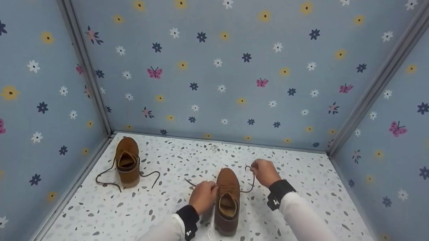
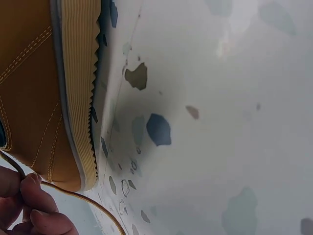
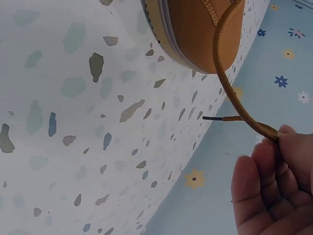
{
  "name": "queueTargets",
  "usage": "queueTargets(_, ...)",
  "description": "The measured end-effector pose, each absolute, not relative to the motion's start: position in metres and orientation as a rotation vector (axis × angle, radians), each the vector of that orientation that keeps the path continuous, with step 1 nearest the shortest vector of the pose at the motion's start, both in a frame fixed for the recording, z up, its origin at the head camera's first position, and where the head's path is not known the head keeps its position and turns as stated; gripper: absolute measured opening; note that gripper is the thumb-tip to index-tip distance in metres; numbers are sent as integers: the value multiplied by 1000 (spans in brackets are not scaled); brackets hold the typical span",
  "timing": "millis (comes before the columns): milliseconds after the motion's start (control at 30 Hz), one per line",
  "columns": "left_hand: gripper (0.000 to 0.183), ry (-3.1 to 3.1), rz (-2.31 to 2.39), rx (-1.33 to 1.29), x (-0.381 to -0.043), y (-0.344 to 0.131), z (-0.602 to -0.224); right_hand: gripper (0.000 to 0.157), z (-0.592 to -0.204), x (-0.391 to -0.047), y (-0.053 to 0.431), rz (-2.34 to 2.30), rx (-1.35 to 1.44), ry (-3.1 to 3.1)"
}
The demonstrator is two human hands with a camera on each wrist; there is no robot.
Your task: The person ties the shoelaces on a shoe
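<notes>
A brown lace-up shoe (image 1: 227,206) stands on the speckled surface, toe pointing away from me. At its left side my left hand (image 1: 203,195) pinches a shoelace close to the eyelets; in the left wrist view the lace (image 2: 83,197) runs on past the fingers. My right hand (image 1: 265,172) is raised to the right of the toe, pinching the other shoelace (image 1: 252,182) near its end. In the right wrist view the dark lace tip (image 3: 212,118) sticks out beyond thumb and forefinger, and the lace curves back to the shoe.
A second brown shoe (image 1: 129,167) stands at the far left, its laces hanging loose on both sides. The speckled surface (image 1: 177,155) is bounded by blue flowered panels (image 1: 216,74) at the back and both sides, with grey corner posts (image 1: 84,59).
</notes>
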State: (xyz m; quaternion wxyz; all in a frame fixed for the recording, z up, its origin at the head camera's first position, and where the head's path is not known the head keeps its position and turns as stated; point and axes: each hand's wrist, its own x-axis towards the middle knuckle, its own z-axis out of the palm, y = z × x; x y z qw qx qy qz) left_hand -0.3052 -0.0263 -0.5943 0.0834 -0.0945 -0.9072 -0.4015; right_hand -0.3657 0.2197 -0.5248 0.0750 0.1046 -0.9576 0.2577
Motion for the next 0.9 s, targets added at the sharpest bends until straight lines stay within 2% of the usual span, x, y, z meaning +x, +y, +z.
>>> queueTargets(200,6,-2671,-1240,-270,-302,-28,-598,10,-519,-372,212,737,308,-2852)
queueTargets(633,6,-2680,-1362,-137,-301,-30,-604,10,-505,-380,168,668,351,-2784)
queueTargets(733,6,-2685,-1367,-126,-300,-30,-605,9,-497,-378,147,732,468,-2771)
queueTargets(900,7,-2690,-1367,-124,-300,-30,-605,15,-484,-373,119,1019,829,-2778)
